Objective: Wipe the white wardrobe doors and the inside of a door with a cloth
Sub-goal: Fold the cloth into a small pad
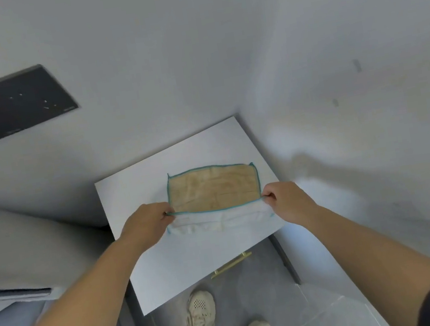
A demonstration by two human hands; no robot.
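A cloth [213, 188] with a tan face, a white face and a teal hem lies on the white top of a low cabinet [149, 252]. My left hand [147, 220] pinches its left corner and my right hand [284, 201] pinches its right corner. Between them the near part of the cloth is folded, its white side [217, 220] showing under the tan part. No wardrobe door can be made out for sure; a plain white surface [350, 85] rises on the right.
A gold handle [231, 265] shows on the cabinet's front below its top edge. My feet in pale shoes [201, 314] stand on grey floor tiles. A dark flat panel [7, 107] hangs on the wall at left, and a bed or sofa edge [15, 279] lies at lower left.
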